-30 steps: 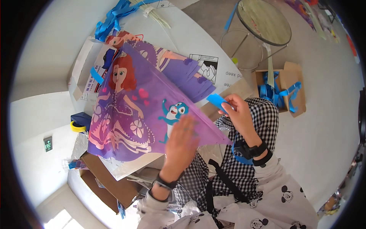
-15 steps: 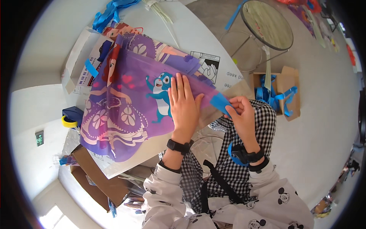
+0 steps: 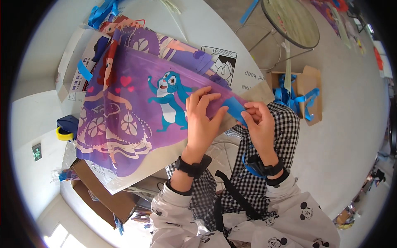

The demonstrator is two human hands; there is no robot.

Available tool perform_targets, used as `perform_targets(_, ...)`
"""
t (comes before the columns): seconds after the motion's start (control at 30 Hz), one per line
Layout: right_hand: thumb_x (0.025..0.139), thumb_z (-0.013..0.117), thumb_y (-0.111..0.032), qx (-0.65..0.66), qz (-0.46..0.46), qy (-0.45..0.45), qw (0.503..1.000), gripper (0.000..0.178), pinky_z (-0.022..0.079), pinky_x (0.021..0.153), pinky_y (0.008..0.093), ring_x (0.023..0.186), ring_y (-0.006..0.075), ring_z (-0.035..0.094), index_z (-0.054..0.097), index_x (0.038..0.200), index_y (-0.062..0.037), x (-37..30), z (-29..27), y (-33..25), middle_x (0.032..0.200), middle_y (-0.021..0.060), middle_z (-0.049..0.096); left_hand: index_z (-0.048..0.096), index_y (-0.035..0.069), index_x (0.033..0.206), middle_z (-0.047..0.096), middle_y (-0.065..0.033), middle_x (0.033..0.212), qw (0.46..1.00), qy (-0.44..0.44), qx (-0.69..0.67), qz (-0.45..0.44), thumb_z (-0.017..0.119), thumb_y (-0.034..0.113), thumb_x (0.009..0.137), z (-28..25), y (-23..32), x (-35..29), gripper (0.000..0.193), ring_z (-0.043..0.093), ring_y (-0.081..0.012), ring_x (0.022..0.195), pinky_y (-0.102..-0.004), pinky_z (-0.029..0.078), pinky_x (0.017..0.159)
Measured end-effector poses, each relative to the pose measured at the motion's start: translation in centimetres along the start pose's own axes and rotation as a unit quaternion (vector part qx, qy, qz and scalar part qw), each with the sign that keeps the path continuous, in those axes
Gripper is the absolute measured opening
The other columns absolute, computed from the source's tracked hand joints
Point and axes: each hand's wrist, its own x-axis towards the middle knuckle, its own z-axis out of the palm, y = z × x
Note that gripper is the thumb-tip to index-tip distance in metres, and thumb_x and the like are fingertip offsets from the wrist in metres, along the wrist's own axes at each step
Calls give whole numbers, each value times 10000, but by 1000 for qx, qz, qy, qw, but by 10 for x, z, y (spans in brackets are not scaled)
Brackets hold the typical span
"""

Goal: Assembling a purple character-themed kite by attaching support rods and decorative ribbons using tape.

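A thin purple sheet, printed with a figure in a gown and a blue rabbit, is spread over the white table. A flat blue strip meets its right-hand corner. My right hand is closed, thumb and fingers pinching the outer end of this strip. My left hand rests by the sheet's right edge beside the rabbit, fingers bent and apart, thumb pointing toward the strip. It grips nothing that I can see. More printed sheets lie partly covered behind the purple one.
Blue ribbon lies at the table's far left, near a white open box. Yellow tape sits by the left edge. A cardboard box of blue ribbon and a round stool stand right. Another carton is below left.
My left hand has gone from lying flat on the rabbit to bent fingers nearer the sheet's right edge. My right hand keeps its pinch on the strip. The view has shifted slightly.
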Motion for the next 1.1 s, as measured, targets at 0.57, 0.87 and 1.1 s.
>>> perform_targets(0.57, 978, 496, -34, -89, -158, -28, 983, 35, 502, 724, 268, 764, 122, 609, 519, 989, -10, 0, -14, 10, 1024, 92, 632, 653, 76, 980, 547, -69, 1125, 998, 31, 60, -8, 772, 31, 653, 13, 1, 2, 351, 490, -301, 1029, -388, 436, 886)
perform_targets(0.87, 969, 477, -16, -127, -144, -194, 962, 97, 483, 695, 292, 780, 178, 631, 528, 1052, -16, 2, -18, 5, 953, 81, 596, 670, 82, 987, 563, -68, 1147, 998, 22, 55, -19, 789, 57, 667, 13, 0, 2, 342, 491, -278, 1060, -373, 417, 924)
perform_targets(1.1, 944, 522, 6, -64, -76, -114, 988, 81, 476, 668, 232, 751, 118, 622, 542, 1022, -5, 5, -30, 11, 886, 60, 614, 674, 65, 1027, 559, -73, 1173, 999, -10, 49, 15, 751, 38, 712, 2, -11, -2, 325, 486, -277, 1063, -368, 407, 929)
